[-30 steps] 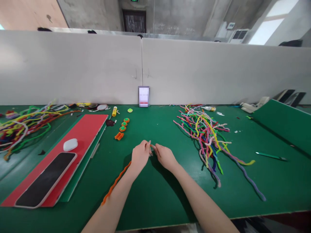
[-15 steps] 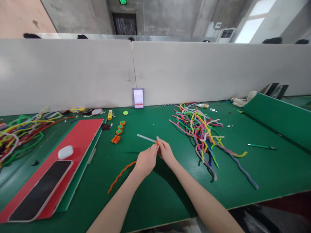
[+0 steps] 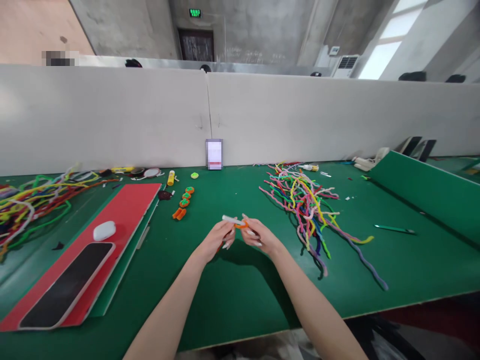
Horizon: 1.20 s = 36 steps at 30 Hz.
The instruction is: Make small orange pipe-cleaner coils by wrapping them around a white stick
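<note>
Close together over the middle of the desk, both my hands are closed in pinches. A short white stick [image 3: 230, 219] points left from the fingertips of my right hand [image 3: 262, 237]. An orange pipe cleaner [image 3: 240, 226] loops beside the stick's right end, between the two hands. My left hand [image 3: 215, 240] pinches that pipe cleaner on the other side; a bit of orange also shows below its fingers. Just beyond to the left lie small round orange and green pieces [image 3: 186, 196] in a row, with folded orange pieces [image 3: 179, 214] nearest me.
A heap of coloured pipe cleaners [image 3: 307, 200] lies to the right, another [image 3: 33, 200] far left. A phone [image 3: 67, 287] and white earbud case [image 3: 104, 231] rest on a red board [image 3: 129, 205]. A glue stick [image 3: 171, 178], green craft knife [image 3: 394, 229] and upright screen [image 3: 214, 154] are around.
My hands have moved slightly apart. The stick has turned and more of the orange loop shows. The orange tail that stretched across the desk at left is now mostly out of sight.
</note>
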Motion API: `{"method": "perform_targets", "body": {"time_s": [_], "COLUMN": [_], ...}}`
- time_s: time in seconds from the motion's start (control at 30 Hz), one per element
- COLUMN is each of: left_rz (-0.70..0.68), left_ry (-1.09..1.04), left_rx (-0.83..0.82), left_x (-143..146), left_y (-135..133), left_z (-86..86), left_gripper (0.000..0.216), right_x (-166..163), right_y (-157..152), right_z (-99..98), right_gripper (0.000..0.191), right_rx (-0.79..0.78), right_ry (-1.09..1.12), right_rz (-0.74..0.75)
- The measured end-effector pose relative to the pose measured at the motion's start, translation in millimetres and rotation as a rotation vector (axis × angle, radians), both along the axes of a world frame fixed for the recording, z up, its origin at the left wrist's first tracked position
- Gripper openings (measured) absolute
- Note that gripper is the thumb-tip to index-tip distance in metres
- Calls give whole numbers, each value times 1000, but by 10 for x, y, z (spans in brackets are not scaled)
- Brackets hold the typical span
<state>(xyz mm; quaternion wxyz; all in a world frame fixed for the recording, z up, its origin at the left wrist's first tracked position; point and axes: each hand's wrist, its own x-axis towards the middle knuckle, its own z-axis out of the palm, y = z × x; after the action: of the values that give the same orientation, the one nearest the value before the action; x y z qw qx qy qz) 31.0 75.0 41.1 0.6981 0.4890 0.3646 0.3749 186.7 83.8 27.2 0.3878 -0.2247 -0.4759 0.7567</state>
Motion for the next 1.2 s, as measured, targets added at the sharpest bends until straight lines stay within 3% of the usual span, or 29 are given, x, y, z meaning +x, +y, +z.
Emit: {"method": "perform_targets", "body": {"time_s": [0.13, 0.27, 0.37, 0.53, 0.6, 0.7, 0.8, 0.93, 1.07, 1.2], "left_rz": [-52, -3, 79, 156, 188, 259, 301, 306, 212, 99], "left_ry": [32, 150, 309, 695, 758, 783, 777, 872, 884, 917], "left_rx": [-50, -61, 84, 392, 435, 438, 466, 718, 846, 804], "left_x": [-66, -86, -84, -117, -126, -102, -30, 71, 98, 87], "left_y": [19, 81, 93, 52, 42, 31, -1, -64, -99, -112], "left_z": [23, -49, -64, -4, 8, -3, -34, -66, -43, 7], "left_gripper": [36, 39, 38, 37, 35, 34, 34, 32, 27, 26], "right_x": [79, 73, 39, -54, -97, -140, -146, -128, -132, -164], "right_y": [-2, 30, 41, 11, -1, -8, -3, 15, 20, 8], "right_z": [4, -30, -55, -101, -133, -172, -182, -177, -179, -149], "right_gripper": [38, 38, 41, 39, 33, 29, 29, 30, 31, 35], "right_rx": [77, 138, 228, 682, 782, 814, 804, 757, 675, 507], "right_ry": [-198, -430, -559, -961, -1098, -1218, -1261, -1210, -1035, -749], "right_rz": [190, 208, 122, -183, -264, -326, -391, -504, -625, -714]}}
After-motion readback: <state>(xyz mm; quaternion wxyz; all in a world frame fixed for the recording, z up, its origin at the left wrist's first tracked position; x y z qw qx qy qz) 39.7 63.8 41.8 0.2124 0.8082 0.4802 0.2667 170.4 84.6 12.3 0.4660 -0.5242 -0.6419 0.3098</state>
